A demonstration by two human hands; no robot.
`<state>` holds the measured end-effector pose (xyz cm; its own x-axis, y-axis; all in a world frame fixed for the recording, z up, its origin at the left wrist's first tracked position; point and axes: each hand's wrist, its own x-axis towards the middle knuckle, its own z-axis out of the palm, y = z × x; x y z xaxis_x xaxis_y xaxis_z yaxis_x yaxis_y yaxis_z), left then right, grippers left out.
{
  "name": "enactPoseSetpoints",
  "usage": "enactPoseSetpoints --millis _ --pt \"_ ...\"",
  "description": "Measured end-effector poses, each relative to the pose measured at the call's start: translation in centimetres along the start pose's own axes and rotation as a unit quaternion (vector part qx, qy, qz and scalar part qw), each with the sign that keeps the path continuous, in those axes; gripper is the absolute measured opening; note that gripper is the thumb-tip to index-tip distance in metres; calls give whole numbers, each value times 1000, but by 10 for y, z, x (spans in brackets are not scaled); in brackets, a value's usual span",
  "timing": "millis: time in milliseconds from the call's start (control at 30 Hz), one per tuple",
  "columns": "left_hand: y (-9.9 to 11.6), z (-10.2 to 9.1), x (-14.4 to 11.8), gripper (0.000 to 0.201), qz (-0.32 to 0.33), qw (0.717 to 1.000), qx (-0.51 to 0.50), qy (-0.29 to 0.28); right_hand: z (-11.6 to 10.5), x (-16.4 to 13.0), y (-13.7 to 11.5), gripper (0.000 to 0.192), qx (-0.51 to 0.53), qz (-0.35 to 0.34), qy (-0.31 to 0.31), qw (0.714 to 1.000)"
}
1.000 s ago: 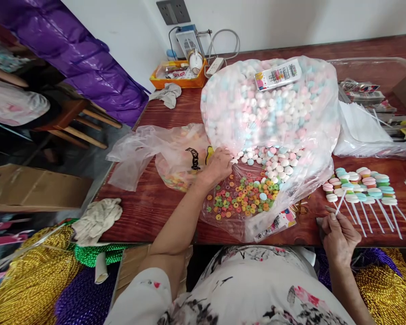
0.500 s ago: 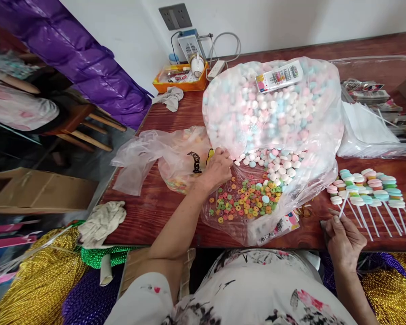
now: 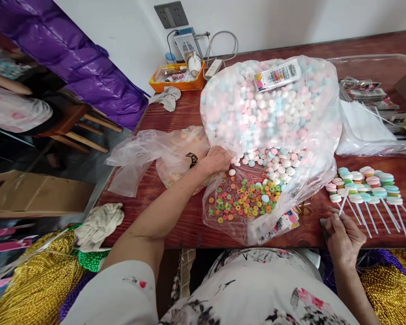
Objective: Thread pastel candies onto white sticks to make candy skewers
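Observation:
My left hand (image 3: 217, 160) reaches into the mouth of a big clear bag (image 3: 270, 108) full of pink, white and blue round candies, with fingers closed at the spilled candies (image 3: 274, 161). Just below lie small coloured ring candies (image 3: 245, 201) on the plastic. My right hand (image 3: 344, 237) rests at the table's front edge and pinches a thin white stick (image 3: 342, 204). To its right lies a row of finished candy lollipops (image 3: 365, 186) on white sticks.
A second clear bag (image 3: 155, 153) with ring candies lies left of my left hand. At the back stand an orange tray (image 3: 177, 76), a power strip and a grey cloth. A clear bin (image 3: 379, 72) with packets is at right. Gold and green bead strings (image 3: 30, 280) lie beside my lap.
My left hand has shifted slightly up and toward the bag's mouth, and its elbow swung left. The right hand stays put holding the stick.

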<state>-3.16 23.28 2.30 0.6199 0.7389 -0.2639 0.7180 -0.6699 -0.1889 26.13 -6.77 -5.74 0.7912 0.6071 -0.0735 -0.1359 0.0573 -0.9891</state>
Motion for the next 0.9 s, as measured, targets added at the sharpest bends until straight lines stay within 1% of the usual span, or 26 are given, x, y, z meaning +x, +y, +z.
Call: enactPoseSetpoints --millis 100,167,233,267,367,400,433,467,500,533,567,600,667,700,733,767,800,833,900 --pt "2 11 -1 25 11 1000 6 27 -1 1 0 26 -12 0 0 1000" --pt "2 16 1 25 12 999 -1 35 -1 1 1 27 -12 5 -1 1000" --pt "1 18 2 24 0 999 -13 41 -1 1 2 28 -10 8 -1 1000" --pt "-1 17 2 23 -10 998 -31 56 0 1 3 28 -7 7 -1 1000" --pt "-4 11 -8 20 -23 984 -112 137 0 2 5 26 0 -3 -2 1000" --pt "-2 9 -15 19 -19 973 -152 172 -1 3 5 26 2 -10 -3 1000" --pt "1 8 -24 17 -16 956 -205 207 -2 2 5 26 0 -19 0 1000" --pt "6 8 -34 16 -17 931 -275 239 -4 2 3 25 -11 -33 3 999" --pt "14 9 -45 17 -25 891 -365 269 -5 0 1 25 -35 -50 -2 998" --pt "24 11 -56 19 -44 833 -467 292 -6 -2 -3 24 -72 -75 -18 994" --pt "36 14 -66 22 -70 766 -563 303 -5 -6 -9 24 -119 -106 -51 986" --pt "49 16 -75 25 -95 698 -642 303 -2 -11 -16 23 -167 -140 -102 971" --pt "75 20 -89 30 -135 567 -757 297 12 -22 -34 28 -235 -205 -245 918" --pt "87 22 -94 31 -149 511 -795 291 23 -28 -43 33 -246 -224 -319 888" --pt "97 22 -98 31 -160 465 -823 286 34 -34 -51 39 -253 -237 -383 856" --pt "105 22 -101 33 -169 430 -841 282 47 -38 -57 44 -266 -244 -435 825" --pt "112 22 -103 35 -176 408 -851 282 59 -42 -62 47 -276 -251 -463 804" --pt "116 21 -105 36 -182 394 -855 285 69 -45 -65 49 -288 -256 -481 788" --pt "121 20 -108 34 -189 386 -855 291 83 -49 -67 50 -311 -261 -489 772"
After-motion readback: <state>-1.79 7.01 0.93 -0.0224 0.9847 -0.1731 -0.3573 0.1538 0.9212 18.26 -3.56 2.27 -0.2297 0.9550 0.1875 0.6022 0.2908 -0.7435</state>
